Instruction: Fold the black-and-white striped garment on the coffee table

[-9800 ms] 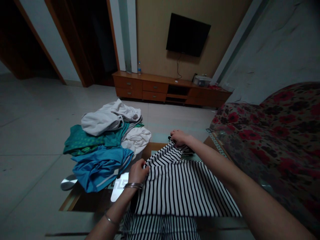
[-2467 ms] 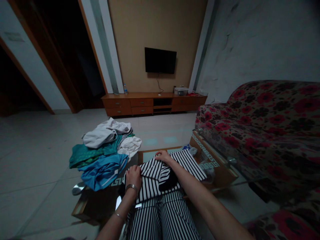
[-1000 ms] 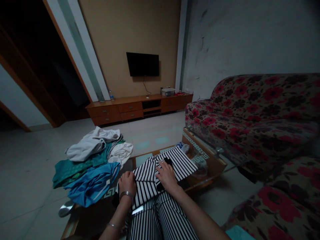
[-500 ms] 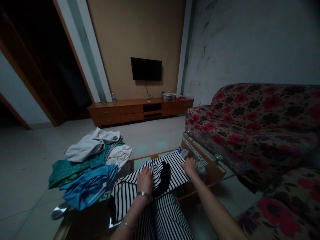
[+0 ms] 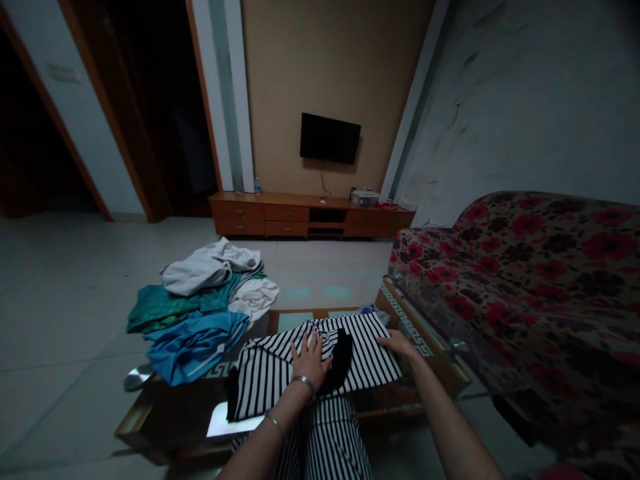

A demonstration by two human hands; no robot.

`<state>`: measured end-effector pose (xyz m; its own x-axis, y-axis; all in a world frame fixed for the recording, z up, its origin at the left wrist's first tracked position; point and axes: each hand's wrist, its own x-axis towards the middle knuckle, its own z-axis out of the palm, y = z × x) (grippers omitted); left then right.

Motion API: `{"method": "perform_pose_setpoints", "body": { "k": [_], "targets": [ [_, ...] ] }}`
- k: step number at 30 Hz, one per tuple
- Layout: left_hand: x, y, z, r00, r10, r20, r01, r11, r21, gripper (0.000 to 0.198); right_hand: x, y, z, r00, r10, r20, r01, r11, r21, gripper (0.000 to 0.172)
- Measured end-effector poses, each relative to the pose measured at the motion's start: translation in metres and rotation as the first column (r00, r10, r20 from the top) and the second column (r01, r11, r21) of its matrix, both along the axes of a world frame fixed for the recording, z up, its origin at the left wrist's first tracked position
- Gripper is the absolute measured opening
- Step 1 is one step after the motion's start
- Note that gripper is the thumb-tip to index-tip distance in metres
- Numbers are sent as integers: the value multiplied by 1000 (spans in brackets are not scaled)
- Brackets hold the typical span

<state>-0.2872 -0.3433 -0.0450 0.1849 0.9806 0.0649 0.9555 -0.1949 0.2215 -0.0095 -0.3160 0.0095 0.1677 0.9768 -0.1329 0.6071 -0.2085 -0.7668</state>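
A black-and-white striped garment (image 5: 373, 350) with black trim lies folded over itself across the glass coffee table (image 5: 165, 407). My left hand (image 5: 309, 360), wearing a bracelet, rests on the middle of it with fingers spread. At the garment's right end, my right hand (image 5: 399, 343) has its fingers closed on the edge; the thumb is hard to see. To the left is a heap with a blue garment (image 5: 193, 343), a green garment (image 5: 165, 307) and a light grey garment (image 5: 197, 270).
A flowered sofa (image 5: 500, 267) stands along the right side. Across the tiled floor is a low wooden cabinet (image 5: 285, 217) beneath a wall-mounted television (image 5: 330, 139). My knees in striped trousers (image 5: 333, 433) are against the near side of the table.
My view has turned slightly left. My left hand has moved right over the garment, its fingers spread wider. My right hand stays by the garment's right edge.
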Motion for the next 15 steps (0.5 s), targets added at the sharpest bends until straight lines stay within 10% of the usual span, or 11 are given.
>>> {"method": "perform_pose_setpoints", "body": {
  "k": [8,15],
  "targets": [
    [2,-4,-3,997,-59,56,58,998,21,61,-13,-22,41,844,76,-531,-140,987,-81,41],
    [-3,-8,5,975,-171,141,174,985,-11,61,-115,-23,83,616,235,-752,-256,962,91,54]
  ]
}}
